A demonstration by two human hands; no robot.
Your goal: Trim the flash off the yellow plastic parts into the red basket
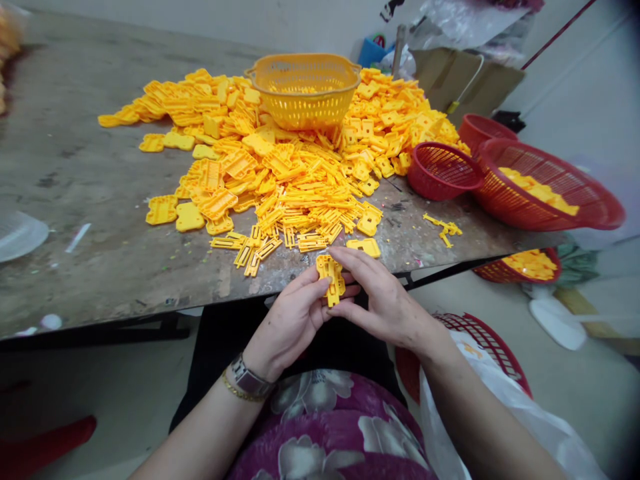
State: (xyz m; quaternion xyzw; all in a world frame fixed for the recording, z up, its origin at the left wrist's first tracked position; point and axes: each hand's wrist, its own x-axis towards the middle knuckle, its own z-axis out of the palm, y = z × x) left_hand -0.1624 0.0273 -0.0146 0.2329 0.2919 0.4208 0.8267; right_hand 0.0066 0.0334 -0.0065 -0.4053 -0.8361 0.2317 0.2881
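Observation:
My left hand holds a small yellow plastic part just off the table's front edge, thumb across its face. The part has a recessed inside with small holes, and a narrow slotted piece seems to lie along its middle. My right hand curls around the part's right side, its fingers at the top edge and its thumb near the lower end. Close beyond my hands, a yellow rectangular plate and a cluster of slotted yellow strips lie on the table.
A large heap of yellow parts covers the worn table, with a yellow basket on it. Red baskets stand at the right. Below, by my right arm, are a red basket and a white plastic bag.

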